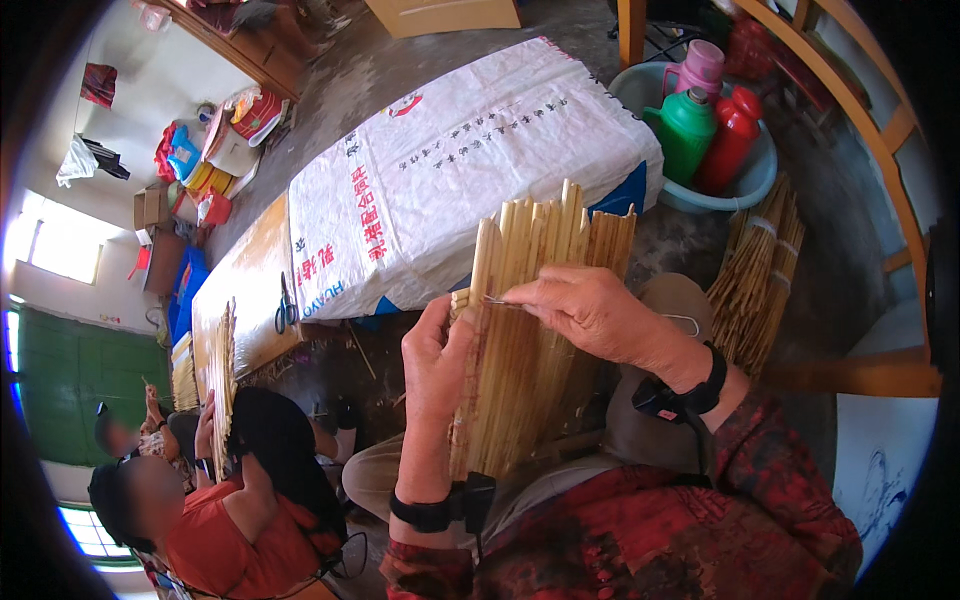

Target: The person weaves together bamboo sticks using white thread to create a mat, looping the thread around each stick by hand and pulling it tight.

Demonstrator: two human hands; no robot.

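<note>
The person wears a dark red shirt with black blotchy patterns on it, and the long sleeves come up close to the wrists. The trousers are a plain light brown. On each wrist there is a black band, like a watch strap. A small black box sits on each band, and a thin black wire hangs from each box and runs back toward the sleeve. The left hand (pixel 437 352) and the right hand (pixel 590 312) are bare, with no gloves and no rings that I can see.
</note>
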